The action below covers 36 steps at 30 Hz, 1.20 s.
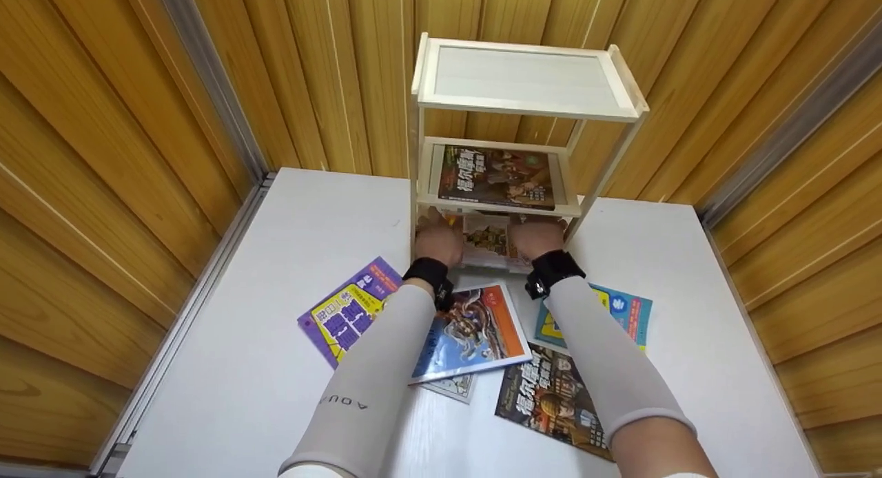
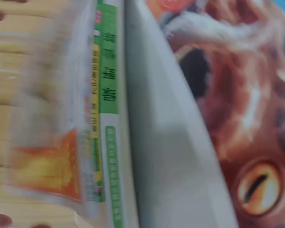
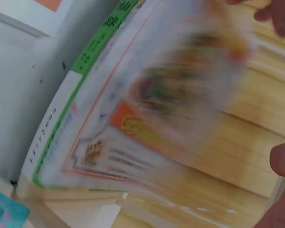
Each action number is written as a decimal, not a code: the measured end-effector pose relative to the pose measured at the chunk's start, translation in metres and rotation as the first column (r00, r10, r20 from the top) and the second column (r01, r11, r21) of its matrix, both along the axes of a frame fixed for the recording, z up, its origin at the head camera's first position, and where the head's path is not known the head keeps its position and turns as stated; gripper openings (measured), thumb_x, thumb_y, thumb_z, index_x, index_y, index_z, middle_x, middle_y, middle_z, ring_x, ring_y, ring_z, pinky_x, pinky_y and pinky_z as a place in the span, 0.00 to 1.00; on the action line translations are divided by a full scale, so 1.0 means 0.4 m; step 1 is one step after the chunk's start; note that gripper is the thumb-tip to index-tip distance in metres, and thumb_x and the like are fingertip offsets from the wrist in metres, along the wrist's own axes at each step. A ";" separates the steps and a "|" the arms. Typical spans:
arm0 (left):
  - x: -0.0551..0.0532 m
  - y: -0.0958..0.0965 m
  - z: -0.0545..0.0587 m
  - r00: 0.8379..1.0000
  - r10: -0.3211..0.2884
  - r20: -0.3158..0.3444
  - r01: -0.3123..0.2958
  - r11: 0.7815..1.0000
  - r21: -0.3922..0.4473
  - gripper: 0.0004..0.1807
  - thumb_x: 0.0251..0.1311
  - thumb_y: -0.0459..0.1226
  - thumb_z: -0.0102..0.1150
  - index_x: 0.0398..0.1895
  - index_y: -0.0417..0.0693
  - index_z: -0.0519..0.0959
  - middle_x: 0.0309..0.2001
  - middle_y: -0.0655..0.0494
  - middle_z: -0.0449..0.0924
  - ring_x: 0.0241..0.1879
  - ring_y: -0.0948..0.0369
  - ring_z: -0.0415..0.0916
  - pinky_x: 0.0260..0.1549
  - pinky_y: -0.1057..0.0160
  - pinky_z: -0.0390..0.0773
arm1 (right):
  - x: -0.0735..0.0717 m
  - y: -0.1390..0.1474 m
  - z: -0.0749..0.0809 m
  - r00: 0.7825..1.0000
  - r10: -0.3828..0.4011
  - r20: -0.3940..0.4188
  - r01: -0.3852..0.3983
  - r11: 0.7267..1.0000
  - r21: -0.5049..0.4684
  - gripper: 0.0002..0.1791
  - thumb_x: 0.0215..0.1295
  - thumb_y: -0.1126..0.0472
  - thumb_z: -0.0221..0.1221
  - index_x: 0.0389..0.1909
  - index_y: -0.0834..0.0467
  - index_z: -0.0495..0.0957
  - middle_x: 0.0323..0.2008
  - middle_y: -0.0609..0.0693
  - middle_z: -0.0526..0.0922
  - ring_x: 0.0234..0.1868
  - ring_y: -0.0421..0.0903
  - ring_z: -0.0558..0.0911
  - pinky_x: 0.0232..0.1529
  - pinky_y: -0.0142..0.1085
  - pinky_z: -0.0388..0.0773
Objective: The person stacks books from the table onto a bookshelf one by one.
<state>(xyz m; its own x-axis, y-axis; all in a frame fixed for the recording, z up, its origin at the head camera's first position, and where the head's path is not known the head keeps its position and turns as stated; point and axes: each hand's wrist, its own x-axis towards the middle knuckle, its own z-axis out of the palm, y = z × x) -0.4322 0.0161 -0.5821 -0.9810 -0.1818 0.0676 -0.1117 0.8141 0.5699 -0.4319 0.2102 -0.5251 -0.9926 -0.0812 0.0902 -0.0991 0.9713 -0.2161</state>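
Note:
Both hands reach into the lower tier of a small white rack [image 1: 527,82]. My left hand [image 1: 439,240] is at the left side of a pale picture book [image 1: 486,240], and my right hand [image 1: 539,238] is at its right side. In the right wrist view the book's cover [image 3: 99,152] is blurred towards its far edge, while the thumb [image 3: 282,164] shows apart from it. Green spines [image 2: 109,71] face the front in the left wrist view, stacked one on another. Fingertips [image 2: 0,221] appear at that view's left edge, away from the cover.
A brown comic [image 1: 496,177] lies on the middle tier. In front of the rack are a purple book [image 1: 348,313], an orange-and-blue book [image 1: 475,333] over a pale one [image 1: 453,387], a teal book [image 1: 637,318] and another brown comic [image 1: 544,399]. Wooden panels [image 1: 331,71] enclose the white table [image 1: 227,313].

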 end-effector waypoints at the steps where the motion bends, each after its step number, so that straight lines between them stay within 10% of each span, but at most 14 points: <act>1: -0.001 0.002 -0.001 1.000 0.004 0.012 -0.003 1.000 -0.018 0.40 0.84 0.53 0.41 0.82 0.31 0.53 0.69 0.25 0.69 0.66 0.36 0.74 0.52 0.45 0.84 | 0.001 -0.006 -0.002 1.000 -0.016 0.008 0.016 1.000 -0.013 0.36 0.84 0.47 0.41 0.51 0.77 0.83 0.40 0.75 0.86 0.39 0.70 0.84 0.48 0.66 0.78; 7: 0.006 0.004 -0.010 0.999 -0.043 0.029 0.046 0.994 -0.094 0.40 0.83 0.56 0.41 0.84 0.37 0.54 0.69 0.25 0.69 0.71 0.32 0.67 0.59 0.43 0.81 | 0.021 -0.015 -0.032 0.997 -0.057 0.054 0.063 0.991 -0.117 0.44 0.84 0.41 0.40 0.67 0.85 0.65 0.56 0.82 0.76 0.58 0.75 0.78 0.61 0.65 0.73; 18: 0.030 -0.007 0.004 0.990 -0.129 -0.053 0.116 0.974 -0.196 0.41 0.80 0.58 0.46 0.81 0.36 0.61 0.73 0.24 0.67 0.74 0.29 0.66 0.66 0.41 0.77 | 0.078 -0.013 -0.032 1.000 -0.001 -0.005 0.000 0.978 -0.207 0.46 0.84 0.41 0.43 0.73 0.83 0.57 0.58 0.83 0.75 0.56 0.75 0.79 0.58 0.64 0.77; 28: 0.112 -0.027 0.039 0.940 -0.305 -0.152 0.250 0.921 -0.301 0.40 0.79 0.62 0.48 0.73 0.37 0.71 0.68 0.27 0.74 0.69 0.33 0.73 0.65 0.39 0.77 | 0.157 0.052 -0.076 0.990 0.066 -0.124 -0.093 0.971 -0.221 0.32 0.83 0.50 0.52 0.63 0.80 0.69 0.50 0.78 0.77 0.52 0.72 0.80 0.54 0.63 0.78; 36: 0.212 -0.080 0.082 0.885 -0.465 0.033 0.456 0.848 -0.270 0.34 0.78 0.55 0.55 0.73 0.40 0.72 0.63 0.33 0.79 0.62 0.38 0.79 0.62 0.42 0.80 | 0.233 0.066 -0.045 0.989 0.137 -0.063 -0.146 0.975 -0.168 0.29 0.82 0.49 0.55 0.62 0.74 0.77 0.49 0.74 0.85 0.48 0.68 0.87 0.50 0.59 0.83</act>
<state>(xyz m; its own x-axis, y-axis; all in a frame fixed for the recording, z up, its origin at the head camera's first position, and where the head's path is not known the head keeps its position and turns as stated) -0.3475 -0.0157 -0.5495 -0.9443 0.3190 0.0813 0.3277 0.8873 0.3244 -0.3385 0.2368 -0.5429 -0.9660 -0.1991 0.1647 -0.2477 0.8954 -0.3700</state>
